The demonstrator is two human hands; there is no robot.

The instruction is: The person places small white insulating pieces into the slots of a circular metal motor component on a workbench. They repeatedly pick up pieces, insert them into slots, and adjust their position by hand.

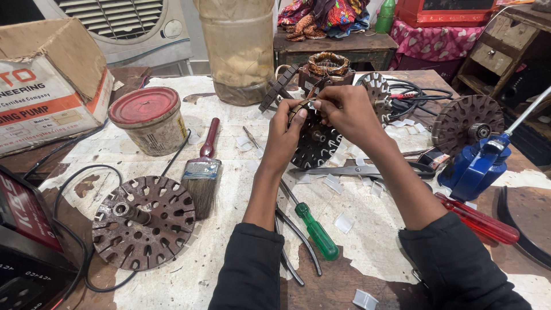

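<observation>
My left hand (282, 133) grips the rim of the dark slotted stator core (314, 143), held tilted just above the workbench (229, 189), while my right hand (344, 112) pinches something small at its top edge. It wants a steady core and fingertip work. Scissors (367, 170), a green screwdriver (314, 229), a paintbrush (202, 172) and a rusty core (143, 221) lie around.

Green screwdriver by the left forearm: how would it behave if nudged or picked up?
The screwdriver has a rounded green handle, so it would probably roll if nudged sideways. The steel shaft looks stiff. The handle looks glossy, so perhaps a little slippery. It likely feels light.
</observation>
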